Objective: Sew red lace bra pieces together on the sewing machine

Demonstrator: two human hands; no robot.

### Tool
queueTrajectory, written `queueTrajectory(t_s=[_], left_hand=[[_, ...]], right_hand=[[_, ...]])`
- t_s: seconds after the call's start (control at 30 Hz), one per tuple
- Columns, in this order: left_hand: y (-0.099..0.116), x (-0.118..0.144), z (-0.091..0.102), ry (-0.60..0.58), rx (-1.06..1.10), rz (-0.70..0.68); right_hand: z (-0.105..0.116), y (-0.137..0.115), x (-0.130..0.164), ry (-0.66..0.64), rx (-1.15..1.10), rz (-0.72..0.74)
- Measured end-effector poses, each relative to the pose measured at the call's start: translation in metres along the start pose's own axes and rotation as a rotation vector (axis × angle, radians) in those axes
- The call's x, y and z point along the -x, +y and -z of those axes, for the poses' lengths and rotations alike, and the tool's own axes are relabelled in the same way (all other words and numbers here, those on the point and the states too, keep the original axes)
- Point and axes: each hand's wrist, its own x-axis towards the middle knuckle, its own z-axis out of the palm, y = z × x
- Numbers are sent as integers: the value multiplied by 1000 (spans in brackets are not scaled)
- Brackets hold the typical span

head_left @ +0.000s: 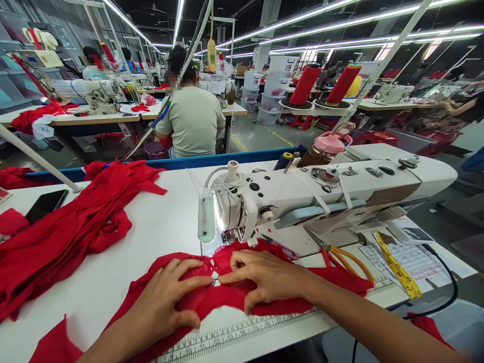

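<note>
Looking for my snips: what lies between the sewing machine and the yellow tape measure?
In the head view, orange-handled scissors lie on the table between the sewing machine and the yellow tape measure.
</note>
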Motion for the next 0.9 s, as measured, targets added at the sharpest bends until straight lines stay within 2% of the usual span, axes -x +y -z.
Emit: queueTrajectory(t_s=[0.2,0.4,0.73,0.8,0.9], left_hand=[[4,0,5,-17,11,15],[4,2,4,51,25,-56],[16,5,8,47,30,-29],[15,7,5,64,50,-45],[8,11,-2,117,116,-72]], right_hand=[[-1,1,0,6,-11,5],[1,-6,1,41,-15,-10],[1,-15,3,68,22,-2],[-2,-23,6,96,55,4],[-14,-37,9,203,160,25]])
